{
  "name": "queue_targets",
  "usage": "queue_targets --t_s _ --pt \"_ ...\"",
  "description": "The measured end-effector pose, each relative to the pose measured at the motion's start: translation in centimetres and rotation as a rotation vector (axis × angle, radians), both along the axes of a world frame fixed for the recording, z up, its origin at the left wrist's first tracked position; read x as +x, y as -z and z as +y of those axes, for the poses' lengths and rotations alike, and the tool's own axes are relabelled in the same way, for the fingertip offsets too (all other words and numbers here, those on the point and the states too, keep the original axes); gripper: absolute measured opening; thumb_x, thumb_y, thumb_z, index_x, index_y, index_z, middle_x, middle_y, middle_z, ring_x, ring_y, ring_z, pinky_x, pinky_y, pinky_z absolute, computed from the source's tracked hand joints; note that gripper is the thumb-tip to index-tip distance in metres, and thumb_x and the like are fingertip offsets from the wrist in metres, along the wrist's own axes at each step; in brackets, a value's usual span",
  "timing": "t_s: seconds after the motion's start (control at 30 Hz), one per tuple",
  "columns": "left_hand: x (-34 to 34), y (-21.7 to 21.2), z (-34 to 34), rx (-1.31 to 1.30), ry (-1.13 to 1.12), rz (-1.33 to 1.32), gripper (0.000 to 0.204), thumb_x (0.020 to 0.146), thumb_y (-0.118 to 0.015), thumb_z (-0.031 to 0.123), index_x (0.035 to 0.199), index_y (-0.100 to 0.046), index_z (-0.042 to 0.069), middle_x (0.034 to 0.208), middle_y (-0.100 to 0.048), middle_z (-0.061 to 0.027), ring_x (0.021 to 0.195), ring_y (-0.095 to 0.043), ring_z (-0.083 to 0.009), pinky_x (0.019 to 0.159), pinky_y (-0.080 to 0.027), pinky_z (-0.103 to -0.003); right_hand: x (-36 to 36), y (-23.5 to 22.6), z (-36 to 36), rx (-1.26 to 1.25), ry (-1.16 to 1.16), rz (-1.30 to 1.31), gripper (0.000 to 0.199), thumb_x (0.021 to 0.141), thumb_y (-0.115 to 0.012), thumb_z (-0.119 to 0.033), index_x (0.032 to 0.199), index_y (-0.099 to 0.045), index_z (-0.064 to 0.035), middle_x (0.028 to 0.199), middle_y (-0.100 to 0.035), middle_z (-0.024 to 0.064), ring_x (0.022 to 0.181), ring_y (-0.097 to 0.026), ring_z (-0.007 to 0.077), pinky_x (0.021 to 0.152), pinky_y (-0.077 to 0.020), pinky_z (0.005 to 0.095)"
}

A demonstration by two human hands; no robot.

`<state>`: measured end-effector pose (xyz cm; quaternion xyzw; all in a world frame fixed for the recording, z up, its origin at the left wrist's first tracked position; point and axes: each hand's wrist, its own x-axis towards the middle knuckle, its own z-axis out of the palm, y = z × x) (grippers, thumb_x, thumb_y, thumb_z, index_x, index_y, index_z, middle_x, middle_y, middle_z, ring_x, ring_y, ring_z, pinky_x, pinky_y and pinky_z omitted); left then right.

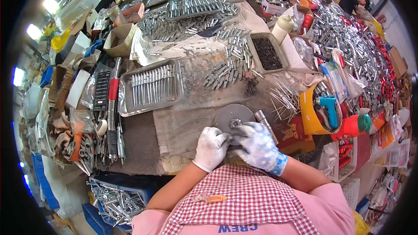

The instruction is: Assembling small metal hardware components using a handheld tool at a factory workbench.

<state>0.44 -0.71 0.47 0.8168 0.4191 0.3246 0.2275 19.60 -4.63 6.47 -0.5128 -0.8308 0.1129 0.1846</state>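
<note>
Near the table's front edge my left hand [212, 149], in a white glove, has its fingertips pinched together. My right hand [257, 147], in a white glove with a blue-patterned cuff, curls its slightly blurred fingers against them. Something small and dark seems to sit between the fingertips, but it is too hidden to name. Just beyond them lies a round grey disc [224, 118] with a small metal piece [235, 122] at its middle. A thick silver metal rod [264, 124] rests beside the disc, close to my right hand.
A steel tray [126, 108] of lined-up metal rods lies left. Loose silver rods [226, 73] are heaped centrally, beside a bin of small dark screws [267, 54]. Thin pins [285, 98], a yellow holder with a teal tool [328, 109] and a large metal-parts pile [348, 39] occupy the right.
</note>
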Motion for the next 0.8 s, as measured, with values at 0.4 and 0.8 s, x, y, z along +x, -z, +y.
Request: queue_targets --t_s 0.4,0.8 --pt "0.1 -0.4 -0.2 -0.009 -0.017 0.022 0.013 0.071 -0.077 0.009 0.084 -0.074 0.007 0.083 -0.061 -0.0077 0.083 -0.057 -0.0272 0.076 -0.05 -0.038 2.7 0.1 -3.2 0.194 0.361 0.256 0.084 0.075 -0.066 -0.002 0.151 -0.031 -0.0054 0.101 -0.059 0.0202 0.076 -0.063 0.0359 0.064 -0.0537 0.0445" --pt "0.0 0.0 -0.1 -0.013 -0.009 -0.01 0.015 0.071 -0.076 0.009 0.086 -0.073 0.007 0.082 -0.06 -0.0085 0.084 -0.058 -0.0277 0.076 -0.05 -0.039 1.4 1.0 -4.0 -0.465 0.251 -0.032 0.067 0.08 -0.069 -0.017 0.143 -0.047 -0.0119 0.093 -0.067 0.0198 0.076 -0.068 0.0357 0.069 -0.0554 0.0445"
